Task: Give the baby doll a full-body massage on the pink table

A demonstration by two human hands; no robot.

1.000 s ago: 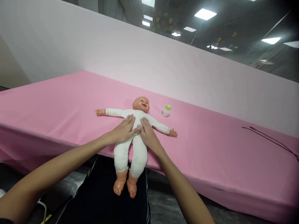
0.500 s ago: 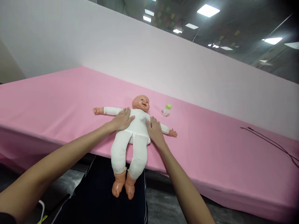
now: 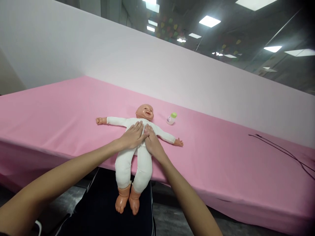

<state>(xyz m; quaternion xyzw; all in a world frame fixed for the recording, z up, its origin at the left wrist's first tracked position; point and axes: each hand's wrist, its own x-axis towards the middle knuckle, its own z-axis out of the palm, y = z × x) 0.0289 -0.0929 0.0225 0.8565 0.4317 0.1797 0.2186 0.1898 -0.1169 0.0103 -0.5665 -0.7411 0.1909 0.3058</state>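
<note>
Doll (image 3: 144,156) lies on worktop (image 3: 221,157), feet past the edge; your left hand (image 3: 133,136) and right hand (image 3: 153,141) rest on its torso, grip not closed; dragging toward you could slide it off.

Doll (image 3: 144,160): baby type, totally bald, shiny plastic head, white cloth-looking body
Pose: on its back, faceup, head tipped a bit to one side
Arms: both flung out wide, white sleeves
Legs: white too, close together, bare orangey feet
Spot: on the pink-covered tabletop (image 3: 209,157), feet past the front edge
</note>
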